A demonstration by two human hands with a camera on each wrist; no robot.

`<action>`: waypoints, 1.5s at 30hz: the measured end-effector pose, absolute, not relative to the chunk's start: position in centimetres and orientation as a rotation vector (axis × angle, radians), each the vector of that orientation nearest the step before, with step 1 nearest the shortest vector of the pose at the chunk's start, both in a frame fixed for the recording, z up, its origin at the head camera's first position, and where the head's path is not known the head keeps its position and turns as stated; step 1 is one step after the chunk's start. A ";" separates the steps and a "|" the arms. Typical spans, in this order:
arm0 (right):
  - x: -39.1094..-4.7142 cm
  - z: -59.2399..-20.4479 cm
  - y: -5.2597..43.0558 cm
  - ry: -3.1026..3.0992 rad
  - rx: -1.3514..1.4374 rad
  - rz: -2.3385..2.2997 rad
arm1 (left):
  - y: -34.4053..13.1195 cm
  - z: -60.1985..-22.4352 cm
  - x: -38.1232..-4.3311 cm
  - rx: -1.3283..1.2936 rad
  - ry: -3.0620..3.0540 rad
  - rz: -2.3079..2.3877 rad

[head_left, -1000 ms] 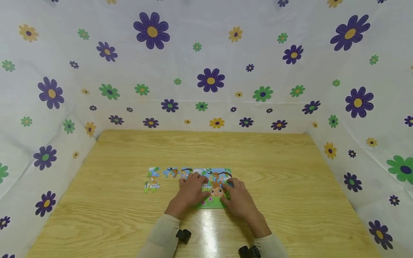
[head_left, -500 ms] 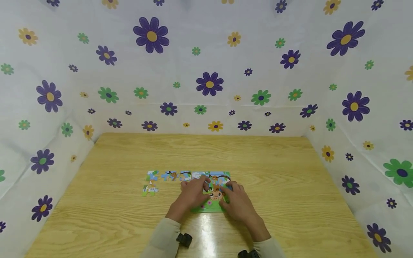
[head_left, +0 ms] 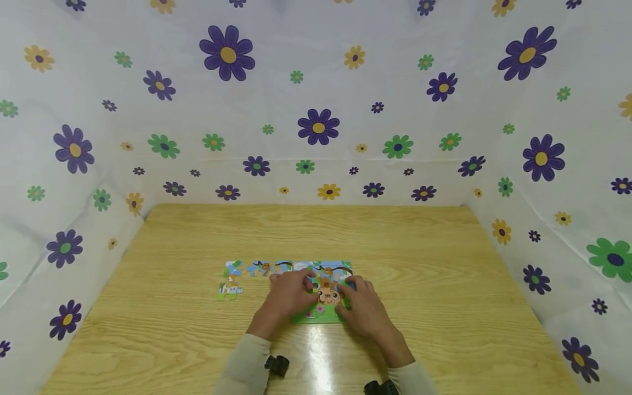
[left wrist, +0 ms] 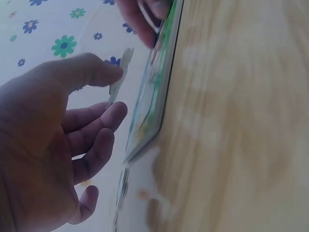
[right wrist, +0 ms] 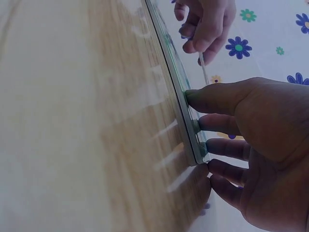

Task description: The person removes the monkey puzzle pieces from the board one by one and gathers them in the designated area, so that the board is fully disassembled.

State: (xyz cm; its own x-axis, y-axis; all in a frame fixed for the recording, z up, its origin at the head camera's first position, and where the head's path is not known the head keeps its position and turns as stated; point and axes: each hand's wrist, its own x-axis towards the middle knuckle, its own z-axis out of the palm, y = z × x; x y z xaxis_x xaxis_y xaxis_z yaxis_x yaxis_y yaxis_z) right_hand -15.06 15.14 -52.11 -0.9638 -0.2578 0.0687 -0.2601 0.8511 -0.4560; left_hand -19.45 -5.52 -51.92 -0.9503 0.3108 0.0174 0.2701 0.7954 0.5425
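White-edged puzzle piece (left wrist: 118, 86) pinched in the left hand (head_left: 288, 297)

Thumb and fingers squeeze it just above the monkey puzzle (head_left: 323, 320). The right hand (head_left: 366, 310), fingers stretched, touches the puzzle's right side. The piece's picture is hard to see. Loose pieces (head_left: 229, 289) lie to the left, flat on the bench (head_left: 419, 247). Behind hangs white flowery cloth (head_left: 276, 93).

head: even, soft light, white glare streak on wood-grain table (head_left: 419, 258) | left wrist: hazy, table blurred | right wrist: dimmer, right hand (right wrist: 270, 137) shaded
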 end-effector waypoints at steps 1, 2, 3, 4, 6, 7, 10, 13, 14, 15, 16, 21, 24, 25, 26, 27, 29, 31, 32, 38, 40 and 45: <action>-15.0 -52.1 15.1 -3.016 0.423 0.743 | -5.9 -51.9 -19.4 0.469 2.916 0.864; -15.0 -52.2 15.1 -3.015 0.423 0.743 | -6.2 -51.9 -19.4 0.468 2.925 0.868; -15.0 -52.2 15.1 -3.014 0.423 0.741 | -6.6 -51.9 -19.3 0.467 2.935 0.872; -15.0 -52.2 15.1 -3.013 0.420 0.744 | -6.9 -51.9 -19.2 0.464 2.948 0.872; -15.0 -52.3 15.1 -3.011 0.418 0.746 | -7.5 -52.0 -19.1 0.479 2.986 0.836; -14.9 -52.3 15.1 -3.012 0.417 0.746 | -7.8 -52.0 -19.1 0.481 3.005 0.819; -14.9 -52.4 15.1 -3.004 0.419 0.744 | -8.5 -52.2 -18.8 0.499 3.054 0.775; -14.9 -52.4 15.1 -2.992 0.433 0.739 | -9.3 -52.3 -18.6 0.493 3.080 0.750; -14.9 -52.4 15.1 -2.987 0.437 0.737 | -9.6 -52.3 -18.6 0.482 3.084 0.751; -14.9 -52.4 15.1 -2.982 0.440 0.739 | -9.9 -52.3 -18.5 0.470 3.092 0.743; -14.8 -52.4 15.1 -2.976 0.443 0.737 | -10.2 -52.2 -18.5 0.456 3.097 0.737; -14.8 -52.4 15.2 -2.973 0.449 0.735 | -11.8 -52.1 -18.4 0.372 3.101 0.688; -14.8 -52.5 15.2 -2.980 0.444 0.734 | -12.7 -52.1 -18.4 0.335 3.090 0.665; -14.8 -52.5 15.2 -2.981 0.443 0.733 | -13.0 -52.1 -18.4 0.326 3.085 0.666; -14.9 -52.5 15.1 -2.982 0.442 0.735 | -13.3 -52.1 -18.4 0.315 3.083 0.656; -14.9 -52.5 15.1 -2.982 0.443 0.736 | -13.5 -52.1 -18.4 0.304 3.082 0.649; -14.9 -52.5 15.1 -2.986 0.442 0.740 | -14.1 -52.1 -18.4 0.288 3.075 0.622; -15.0 -52.5 15.1 -2.991 0.440 0.745 | -14.6 -52.1 -18.5 0.268 3.065 0.610; -15.0 -52.4 15.1 -2.993 0.439 0.749 | -14.8 -52.1 -18.5 0.258 3.061 0.597; -15.1 -52.4 15.2 -2.997 0.429 0.742 | -15.9 -52.0 -18.5 0.236 3.036 0.539; -15.1 -52.4 15.2 -2.997 0.427 0.742 | -16.2 -52.0 -18.5 0.235 3.036 0.545; -15.1 -52.6 15.2 -3.005 0.423 0.760 | -16.9 -51.9 -18.3 0.199 3.039 0.578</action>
